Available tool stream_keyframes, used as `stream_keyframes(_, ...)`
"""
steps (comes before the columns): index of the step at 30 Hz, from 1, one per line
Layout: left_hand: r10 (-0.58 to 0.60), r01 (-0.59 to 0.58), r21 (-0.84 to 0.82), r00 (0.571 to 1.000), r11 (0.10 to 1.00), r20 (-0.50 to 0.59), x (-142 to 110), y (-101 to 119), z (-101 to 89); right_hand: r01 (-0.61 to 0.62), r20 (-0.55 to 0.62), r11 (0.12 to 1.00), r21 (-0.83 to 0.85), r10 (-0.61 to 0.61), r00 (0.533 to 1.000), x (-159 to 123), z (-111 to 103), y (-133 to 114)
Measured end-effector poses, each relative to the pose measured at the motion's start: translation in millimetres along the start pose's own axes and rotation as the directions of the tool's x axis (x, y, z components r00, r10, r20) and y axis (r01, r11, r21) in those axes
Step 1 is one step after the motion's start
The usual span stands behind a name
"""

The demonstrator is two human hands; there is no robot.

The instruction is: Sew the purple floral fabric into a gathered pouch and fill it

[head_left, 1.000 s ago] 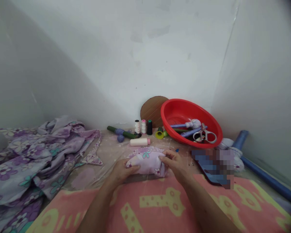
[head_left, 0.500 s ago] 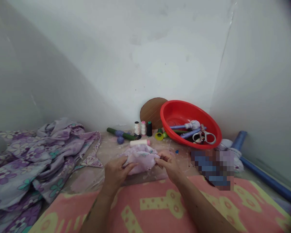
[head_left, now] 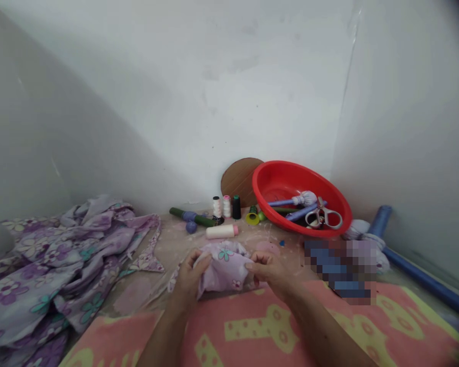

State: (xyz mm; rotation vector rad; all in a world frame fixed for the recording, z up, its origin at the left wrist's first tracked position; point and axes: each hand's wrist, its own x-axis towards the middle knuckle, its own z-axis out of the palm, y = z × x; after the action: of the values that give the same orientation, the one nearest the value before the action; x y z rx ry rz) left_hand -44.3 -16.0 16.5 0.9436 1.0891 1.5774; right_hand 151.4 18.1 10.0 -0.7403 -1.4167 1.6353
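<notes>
A small bunched piece of pale lilac flowered cloth is held between both of my hands, low in the middle of the view. My left hand grips its left side with the fingers curled over the edge. My right hand pinches its right side between thumb and fingers. The cloth hangs just past the far edge of a pink and yellow patterned blanket that my forearms rest over.
A heap of purple flowered fabric lies at the left. Thread spools, a pale spool lying flat and a green roll sit by the wall. A red basin holds scissors. Blue poles lie at the right.
The cloth went from a flat padded shape on the floor to a bunched bundle lifted and turned in my hands. Both hands shifted slightly nearer to me.
</notes>
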Motion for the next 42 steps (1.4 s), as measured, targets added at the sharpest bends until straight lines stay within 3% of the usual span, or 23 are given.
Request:
stream_keyframes(3,-0.054,0.053,-0.024,0.998,0.998,-0.024,-1,-3,2.6,-0.008,-0.007,1.000,0.017,0.008,1.000,1,-1,4)
stream_keyframes(7,-0.049,0.053,-0.066,0.997,0.996,0.065,-2,-3,6.7,-0.029,-0.009,0.999,-0.015,0.029,1.000,3,1,9)
stream_keyframes(12,-0.104,0.100,0.041,0.989,0.994,0.102,-4,-4,13.3,-0.062,-0.009,0.998,-0.032,0.062,0.998,1,7,9)
stream_keyframes(17,-0.154,0.124,0.118,0.942,0.985,0.299,-8,-3,14.6,-0.063,0.005,0.998,-0.024,0.063,0.998,0,9,7)
stream_keyframes(23,-0.184,0.124,0.253,0.956,0.959,0.230,-12,-1,20.8,-0.044,0.005,0.995,-0.092,0.045,0.999,0,17,6)
stream_keyframes(26,-0.160,0.125,0.206,0.973,0.970,0.166,-11,-3,20.8,0.056,-0.153,0.998,0.017,-0.053,0.987,3,15,4)
stream_keyframes(27,-0.153,0.125,0.191,0.978,0.974,0.143,-10,-4,20.0,0.126,-0.253,0.990,0.060,-0.107,0.962,5,12,3)
stream_keyframes(29,-0.127,0.108,0.184,0.987,0.977,0.098,-8,-5,18.0,0.284,-0.466,0.955,0.090,-0.211,0.859,8,3,-1)
stream_keyframes(31,-0.094,0.080,0.196,0.993,0.977,0.065,-5,-7,15.8,0.396,-0.642,0.918,-0.004,-0.306,0.703,9,-7,-5)
stream_keyframes(33,-0.062,0.052,0.207,0.997,0.977,0.040,-3,-8,13.7,0.424,-0.733,0.882,-0.204,-0.425,0.531,7,-16,-12)
stream_keyframes(35,-0.023,0.019,0.211,1.000,0.977,0.016,-1,-9,11.5,0.369,-0.720,0.817,-0.444,-0.570,0.395,2,-25,-21)
stream_keyframes(38,0.040,-0.030,0.181,0.998,0.983,-0.050,2,-9,7.4,0.178,-0.608,0.651,-0.738,-0.756,0.242,-7,-37,-34)
stream_keyframes(42,0.095,-0.084,0.082,0.986,0.993,-0.136,5,-7,2.3,0.007,-0.529,0.530,-0.848,-0.846,0.064,-13,-52,-45)
